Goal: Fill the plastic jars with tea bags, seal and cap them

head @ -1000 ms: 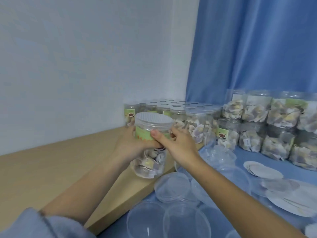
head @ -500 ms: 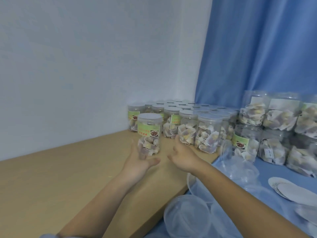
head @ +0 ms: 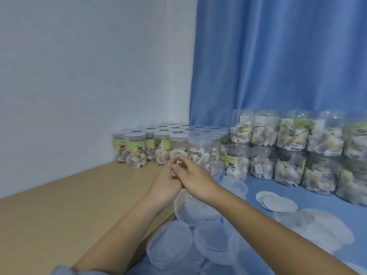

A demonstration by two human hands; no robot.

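A capped plastic jar of tea bags (head: 135, 150) with a green label stands at the front of a group of capped jars (head: 178, 139) in the wall corner of the wooden table (head: 59, 205). My left hand (head: 165, 183) and my right hand (head: 193, 176) meet in front of those jars, fingers loosely bent and touching each other, holding nothing. Uncapped filled jars (head: 297, 151) are stacked in two rows along the blue curtain. Clear plastic caps (head: 198, 235) lie piled below my wrists. White round seal discs (head: 278, 202) lie to the right.
A white wall runs along the left and a blue curtain (head: 278, 56) hangs behind the jars. A blue cloth (head: 327, 203) covers the surface on the right. Bare wood stretches to the left of my arms.
Both hands held the capped jar a second ago, set it down by the capped group, let go and drew back. They now touch each other, empty.
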